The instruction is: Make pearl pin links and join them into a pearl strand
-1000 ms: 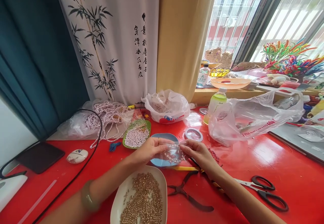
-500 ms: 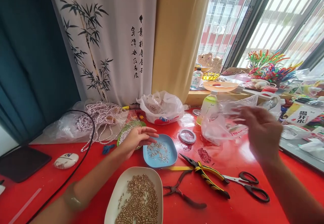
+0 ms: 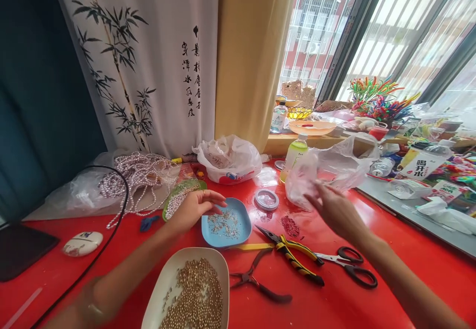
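My left hand (image 3: 195, 207) rests by the left rim of a small blue dish (image 3: 242, 230) that holds fine silver pins. Its fingers are loosely spread and hold nothing. My right hand (image 3: 334, 210) hovers above the red table in front of a clear plastic bag (image 3: 330, 167). Its fingers are stretched out, somewhat blurred, and nothing shows in them. A white oval dish (image 3: 156, 304) full of gold beads lies near me. Yellow-handled pliers (image 3: 293, 254), dark pliers (image 3: 256, 282) and black scissors (image 3: 349, 264) lie between my arms.
Strings of pearls (image 3: 137, 175) and a green dish of pearls (image 3: 180, 192) lie at the back left. A white bag (image 3: 226, 160), a spool (image 3: 267, 199), a green bottle (image 3: 293, 153) and a black cable (image 3: 111, 230) are also here. A cluttered windowsill (image 3: 390, 120) runs right.
Both hands held a small clear bag over the blue dish a second ago. The right hand swung away to the right and has come back lower. The left hand stayed by the dish.
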`<control>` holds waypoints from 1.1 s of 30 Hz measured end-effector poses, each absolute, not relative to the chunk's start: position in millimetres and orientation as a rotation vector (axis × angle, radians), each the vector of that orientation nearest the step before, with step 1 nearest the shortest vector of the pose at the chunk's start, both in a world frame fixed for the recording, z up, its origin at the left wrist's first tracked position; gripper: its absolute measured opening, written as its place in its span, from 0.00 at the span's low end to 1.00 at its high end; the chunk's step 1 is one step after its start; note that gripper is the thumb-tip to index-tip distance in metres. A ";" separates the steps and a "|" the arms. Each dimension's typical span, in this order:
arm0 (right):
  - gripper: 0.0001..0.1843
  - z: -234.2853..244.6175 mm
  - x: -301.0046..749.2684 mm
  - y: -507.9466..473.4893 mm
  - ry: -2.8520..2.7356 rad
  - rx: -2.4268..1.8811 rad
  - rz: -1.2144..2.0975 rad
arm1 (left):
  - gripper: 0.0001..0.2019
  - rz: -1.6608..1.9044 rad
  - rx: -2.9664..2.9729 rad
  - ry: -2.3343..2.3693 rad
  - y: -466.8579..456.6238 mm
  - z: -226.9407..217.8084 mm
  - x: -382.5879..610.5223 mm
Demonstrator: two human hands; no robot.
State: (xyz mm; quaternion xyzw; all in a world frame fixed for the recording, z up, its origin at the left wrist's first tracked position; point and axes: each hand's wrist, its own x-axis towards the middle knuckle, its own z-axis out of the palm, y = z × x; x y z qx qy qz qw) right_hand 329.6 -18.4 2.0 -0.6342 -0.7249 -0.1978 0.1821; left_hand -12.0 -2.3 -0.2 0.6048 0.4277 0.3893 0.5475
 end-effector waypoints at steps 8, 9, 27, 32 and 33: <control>0.27 -53.8 294.0 -47.0 -2.538 -1.555 -0.373 | 0.17 0.774 2.467 0.691 -22.2 14.9 58.7; 0.23 -52.1 291.9 -47.9 -2.562 -1.574 -0.307 | 0.19 0.720 2.641 0.570 -20.5 17.6 75.5; 0.13 0.2 385.5 68.4 -2.082 -2.193 -0.378 | 0.07 -0.148 3.247 0.895 51.7 -11.5 143.9; 0.14 17.7 417.5 76.6 -1.963 -2.302 -0.442 | 0.09 -0.056 3.298 0.957 55.8 -10.7 141.6; 0.13 17.7 421.8 76.3 -1.959 -2.296 -0.446 | 0.09 -0.041 3.307 0.940 53.6 -11.1 142.1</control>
